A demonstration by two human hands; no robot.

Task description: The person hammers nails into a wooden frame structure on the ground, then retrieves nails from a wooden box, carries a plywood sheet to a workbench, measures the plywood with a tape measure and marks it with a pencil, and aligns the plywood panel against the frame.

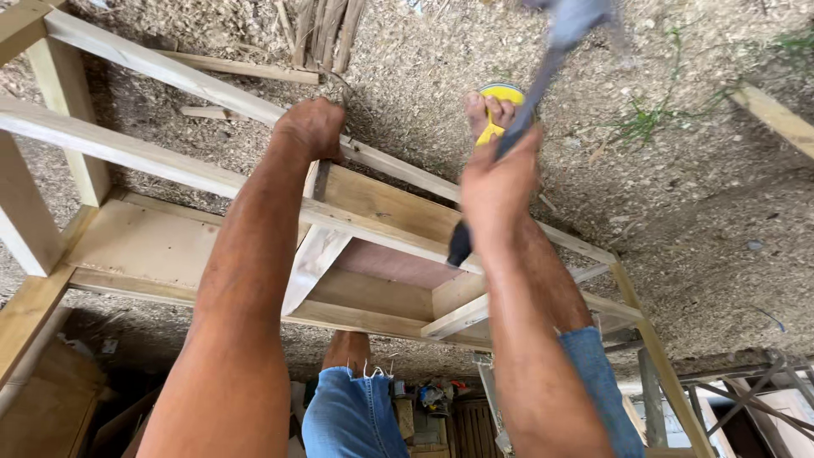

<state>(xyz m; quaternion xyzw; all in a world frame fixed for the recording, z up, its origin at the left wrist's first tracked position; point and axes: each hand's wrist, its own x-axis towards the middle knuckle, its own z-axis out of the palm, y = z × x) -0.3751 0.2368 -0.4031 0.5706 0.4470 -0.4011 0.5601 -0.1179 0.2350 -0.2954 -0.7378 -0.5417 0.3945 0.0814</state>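
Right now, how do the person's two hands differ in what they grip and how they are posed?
The left hand is closed in a fist on the wooden frame, steadying a rail; the right hand is wrapped around a hammer handle. The left hand rests against the wood, while the right is held clear of it, with the hammer head raised and motion-blurred. Both arms are bare and reach forward over the same frame.
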